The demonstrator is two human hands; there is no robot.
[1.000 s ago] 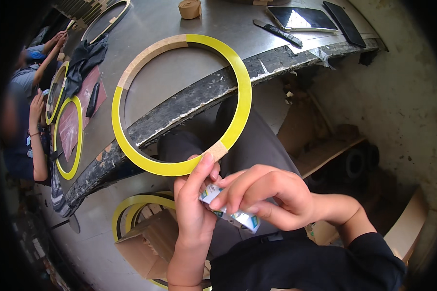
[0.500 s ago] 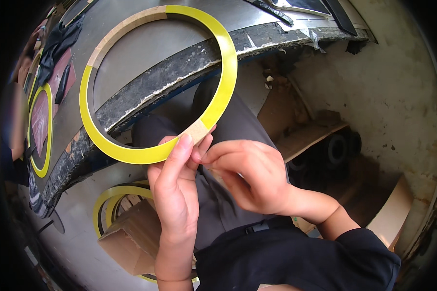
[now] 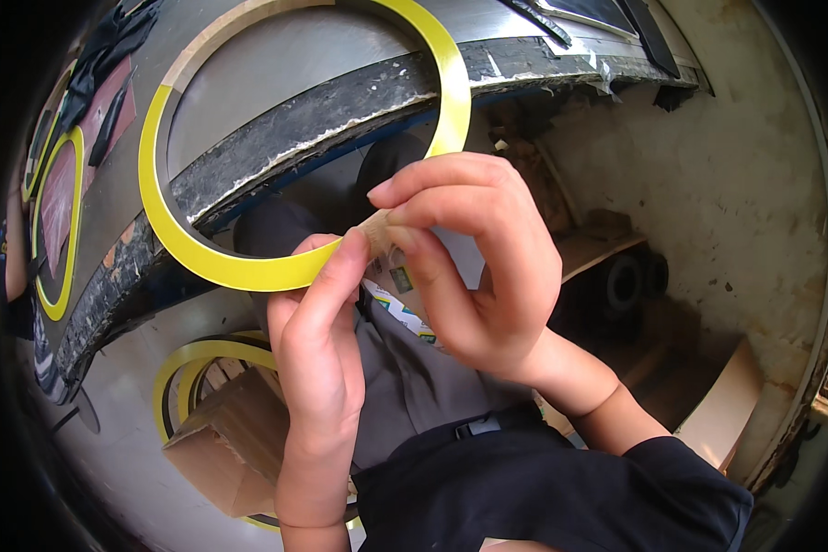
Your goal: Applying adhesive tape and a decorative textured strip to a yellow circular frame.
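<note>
In my left hand point(image 3: 317, 340) is a large flat yellow ring point(image 3: 248, 273), held up by its near edge between thumb and fingers. Two stretches of the ring are tan, one along its far left and a short one at the near side. Beside that short tan part, my right hand point(image 3: 488, 248) is closed, thumb and index fingertips pinched at the ring. A white paper strip with coloured print point(image 3: 403, 308) hangs below these fingertips and seems to run up into the pinch. The fingers hide the exact contact and part of the ring's right side.
A metal-topped bench point(image 3: 276, 69) with a worn dark edge lies beyond the ring. More yellow rings point(image 3: 75, 221) rest at its left, near a dark cloth point(image 3: 110, 46). A cardboard box point(image 3: 235, 442) and other rings are low at left; black rolls point(image 3: 626, 281) sit under the bench.
My right hand has risen over the ring's near right side, and its fingertips are now at the tan part. The printed strip has come into sight below. The ring sits slightly higher in view.
</note>
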